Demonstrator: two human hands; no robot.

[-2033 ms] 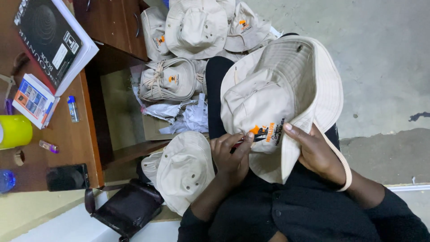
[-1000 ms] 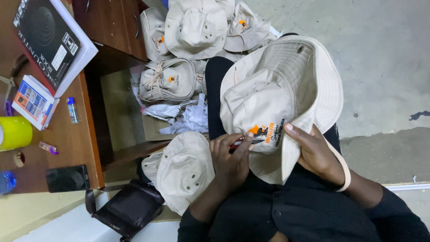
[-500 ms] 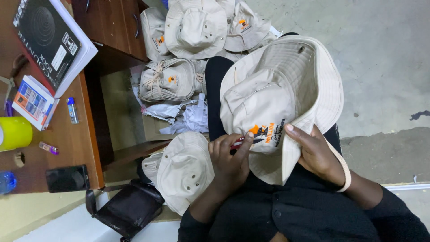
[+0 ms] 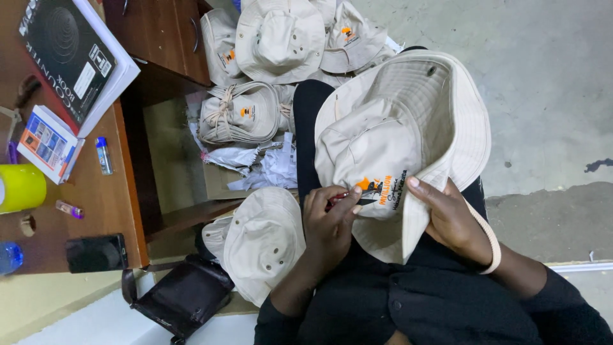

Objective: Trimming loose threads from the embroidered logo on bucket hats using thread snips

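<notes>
On the wooden counter (image 4: 121,204) lie a black book (image 4: 64,51), a yellow cup (image 4: 19,187) and a black phone (image 4: 96,253); a dark bag (image 4: 182,297) lies on the floor.

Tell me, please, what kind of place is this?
Probably a small workshop or stockroom for hats: many beige bucket hats piled on a concrete floor, beside a wooden desk with a book.

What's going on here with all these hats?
A seated person holds a beige bucket hat on their lap. The right hand grips its brim beside the embroidered logo, while the left hand pinches a small red tool at the stitching. More matching hats are piled on the floor by a wooden desk.
</notes>
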